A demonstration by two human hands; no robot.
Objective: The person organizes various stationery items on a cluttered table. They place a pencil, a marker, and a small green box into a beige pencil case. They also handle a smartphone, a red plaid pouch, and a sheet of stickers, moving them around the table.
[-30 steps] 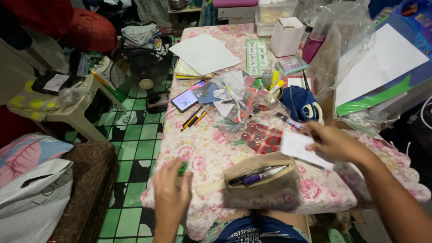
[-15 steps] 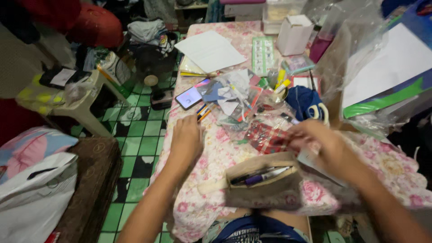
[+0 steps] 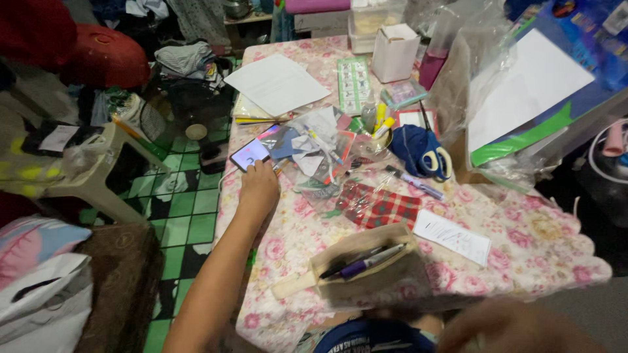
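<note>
My left hand (image 3: 260, 186) reaches across the floral-clothed table (image 3: 523, 229), knuckles up and fingers curled down. It sits just below a lit smartphone (image 3: 249, 154) and touches its near edge. What lies under the fingers is hidden. My right hand (image 3: 517, 330) is a blurred shape at the bottom edge, off the table, and its fingers cannot be made out. A white paper slip (image 3: 451, 236) lies flat on the cloth. An open tan pencil pouch (image 3: 366, 271) with pens (image 3: 369, 260) in it hangs at the table's near edge.
A red plaid cloth (image 3: 381, 204), a clear plastic bag of stationery (image 3: 320, 147), a blue cloth with scissors (image 3: 425, 151), a white box (image 3: 394, 52) and white paper sheets (image 3: 275, 82) crowd the table. A plastic stool (image 3: 104, 176) and green tiled floor (image 3: 190, 229) lie left.
My left hand rose from the table's near edge to the phone. My right hand let go of the white slip, which now lies on the cloth, and dropped to the bottom edge.
</note>
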